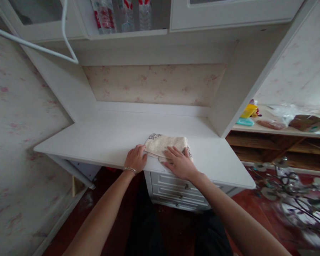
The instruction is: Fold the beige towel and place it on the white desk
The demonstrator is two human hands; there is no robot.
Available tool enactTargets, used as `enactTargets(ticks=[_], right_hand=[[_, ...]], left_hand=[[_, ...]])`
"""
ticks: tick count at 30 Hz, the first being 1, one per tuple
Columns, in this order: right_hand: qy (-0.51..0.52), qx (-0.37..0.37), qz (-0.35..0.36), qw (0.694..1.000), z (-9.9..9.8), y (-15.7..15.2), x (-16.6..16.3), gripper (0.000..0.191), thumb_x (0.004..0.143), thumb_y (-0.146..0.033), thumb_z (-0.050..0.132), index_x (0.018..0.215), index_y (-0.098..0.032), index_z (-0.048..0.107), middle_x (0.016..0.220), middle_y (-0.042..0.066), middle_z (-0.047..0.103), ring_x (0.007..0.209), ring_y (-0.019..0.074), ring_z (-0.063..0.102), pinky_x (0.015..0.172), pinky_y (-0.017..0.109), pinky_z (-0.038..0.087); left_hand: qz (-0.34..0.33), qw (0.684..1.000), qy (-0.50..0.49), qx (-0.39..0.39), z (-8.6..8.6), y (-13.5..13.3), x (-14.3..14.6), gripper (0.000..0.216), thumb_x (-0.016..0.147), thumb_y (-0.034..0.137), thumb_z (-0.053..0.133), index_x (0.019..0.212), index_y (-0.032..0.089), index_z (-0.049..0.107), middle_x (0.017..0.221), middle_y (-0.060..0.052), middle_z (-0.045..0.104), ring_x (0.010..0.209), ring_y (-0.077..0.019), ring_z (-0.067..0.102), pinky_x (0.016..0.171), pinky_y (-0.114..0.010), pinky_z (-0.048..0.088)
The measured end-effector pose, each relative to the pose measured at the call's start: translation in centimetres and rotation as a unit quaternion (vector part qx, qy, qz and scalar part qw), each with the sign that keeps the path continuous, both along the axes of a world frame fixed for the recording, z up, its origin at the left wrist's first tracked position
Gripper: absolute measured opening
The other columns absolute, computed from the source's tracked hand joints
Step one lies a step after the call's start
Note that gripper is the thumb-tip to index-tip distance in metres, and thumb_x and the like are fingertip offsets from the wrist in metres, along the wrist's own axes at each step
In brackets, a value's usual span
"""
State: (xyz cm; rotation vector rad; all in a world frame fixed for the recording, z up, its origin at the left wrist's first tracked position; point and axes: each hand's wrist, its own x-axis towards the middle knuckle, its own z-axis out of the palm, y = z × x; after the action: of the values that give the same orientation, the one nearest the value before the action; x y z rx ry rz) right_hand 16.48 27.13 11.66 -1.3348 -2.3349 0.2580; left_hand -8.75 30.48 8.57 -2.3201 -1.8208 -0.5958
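Note:
A folded beige cloth (166,143) with dark patterned corners lies near the front edge of the white desk (117,131). My right hand (180,161) rests flat on its right part, fingers stretched out and a little apart. At the cloth's left corner, my left hand (135,159) has its fingers closed together, thumb and forefinger at the cloth's edge. The left wrist wears a bracelet (130,170). How much cloth lies between the left fingers is partly hidden.
Above the desk hangs a white cabinet (229,17) with bottles (127,16) on an open shelf. A white bent rod (42,49) juts in from the upper left. Drawers (173,188) sit below. At right are a wooden shelf unit (274,133) and a chandelier-like metal fixture (290,188).

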Motion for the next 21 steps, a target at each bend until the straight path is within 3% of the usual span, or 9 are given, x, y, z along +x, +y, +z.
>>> enactTargets(ticks=[3, 6, 8, 11, 14, 16, 21], right_hand=[[-0.001, 0.006, -0.054, 0.999, -0.3, 0.1, 4.1, 0.052, 0.094, -0.045, 0.059, 0.141, -0.027, 0.051, 0.155, 0.009, 0.035, 0.143, 0.0347, 0.024, 0.115, 0.063, 0.005], [0.039, -0.033, -0.098, 0.994, -1.5, 0.2, 7.5, 0.063, 0.090, -0.047, 0.060, 0.146, -0.021, 0.044, 0.157, 0.013, 0.030, 0.138, 0.0311, 0.036, 0.114, 0.048, 0.028], [0.074, -0.056, -0.116, 0.989, -2.4, 0.1, 8.6, 0.066, 0.090, -0.048, 0.060, 0.146, -0.020, 0.042, 0.151, 0.013, 0.041, 0.130, 0.0290, 0.048, 0.108, 0.042, 0.038], [0.083, -0.062, -0.132, 0.986, -3.7, -0.3, 8.9, 0.064, 0.089, -0.053, 0.060, 0.143, -0.021, 0.047, 0.135, 0.011, 0.058, 0.118, 0.0301, 0.057, 0.101, 0.043, 0.045], [0.086, -0.033, -0.127, 0.988, -4.2, -0.5, 8.6, 0.062, 0.086, -0.056, 0.065, 0.136, -0.022, 0.054, 0.132, 0.010, 0.060, 0.116, 0.0296, 0.059, 0.099, 0.042, 0.046], [0.095, -0.001, -0.097, 0.991, -4.2, -0.6, 8.5, 0.052, 0.086, -0.053, 0.067, 0.128, -0.022, 0.062, 0.136, 0.009, 0.058, 0.124, 0.0287, 0.053, 0.106, 0.042, 0.042], [0.032, 0.025, -0.008, 0.999, -3.5, -0.7, 8.6, 0.035, 0.088, -0.044, 0.068, 0.119, -0.027, 0.068, 0.151, 0.005, 0.043, 0.142, 0.0309, 0.030, 0.116, 0.049, 0.026]], left_hand=[[-0.007, 1.000, 0.028, -0.009, 0.0, 0.0, 0.1, 0.040, 0.093, 0.028, 0.042, 0.132, 0.028, 0.053, 0.139, -0.006, 0.052, 0.120, -0.0227, 0.055, 0.104, -0.039, 0.042], [-0.012, 0.999, 0.037, 0.002, -0.2, 0.0, 0.2, 0.041, 0.094, 0.030, 0.042, 0.133, 0.032, 0.055, 0.143, -0.004, 0.050, 0.124, -0.0233, 0.052, 0.105, -0.041, 0.041], [-0.016, 0.999, 0.036, 0.015, -0.4, -0.1, 0.2, 0.041, 0.093, 0.029, 0.043, 0.132, 0.032, 0.056, 0.143, -0.004, 0.050, 0.125, -0.0238, 0.051, 0.105, -0.042, 0.041], [-0.022, 0.998, 0.037, 0.037, -0.7, -0.3, 0.1, 0.041, 0.093, 0.028, 0.042, 0.131, 0.030, 0.057, 0.138, -0.007, 0.054, 0.123, -0.0245, 0.052, 0.104, -0.042, 0.042], [-0.034, 0.998, 0.022, 0.053, -0.4, -0.5, 0.3, 0.038, 0.093, 0.026, 0.041, 0.127, 0.025, 0.059, 0.131, -0.009, 0.057, 0.120, -0.0243, 0.053, 0.105, -0.043, 0.040], [-0.052, 0.997, 0.000, 0.053, 0.3, -0.7, 1.2, 0.036, 0.094, 0.028, 0.043, 0.124, 0.024, 0.061, 0.129, -0.009, 0.059, 0.121, -0.0236, 0.053, 0.106, -0.043, 0.039], [-0.232, 0.972, 0.013, 0.020, 3.3, -0.8, 7.1, 0.042, 0.090, 0.045, 0.053, 0.126, 0.025, 0.061, 0.137, -0.007, 0.056, 0.128, -0.0239, 0.048, 0.111, -0.040, 0.035]])
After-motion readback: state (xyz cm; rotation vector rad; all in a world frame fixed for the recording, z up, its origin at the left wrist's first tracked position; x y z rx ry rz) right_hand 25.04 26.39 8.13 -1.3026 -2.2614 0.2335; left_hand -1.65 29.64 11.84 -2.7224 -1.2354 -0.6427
